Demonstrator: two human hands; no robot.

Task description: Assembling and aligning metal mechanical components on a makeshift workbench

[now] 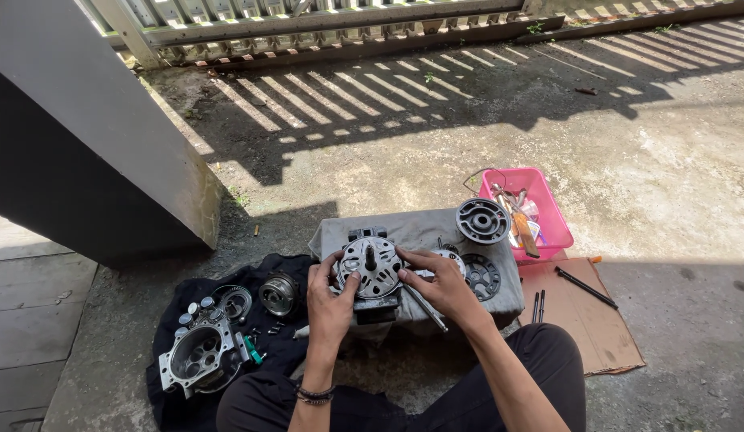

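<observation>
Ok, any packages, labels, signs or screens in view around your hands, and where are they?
No signs or screens, and no label clear enough to tell.
Pink plastic basket: right of the grey cloth, rectangular, holding tools and small items too blurred to identify as packaging.
Flattened brown cardboard: on the ground at right, under the basket's near edge, plain with no visible print.

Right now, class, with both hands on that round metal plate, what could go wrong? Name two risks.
The round metal plate sits on a soft grey cloth; held by the left hand and right hand, it might tip or slide. Small screws on the black cloth may get lost on the concrete.
</observation>
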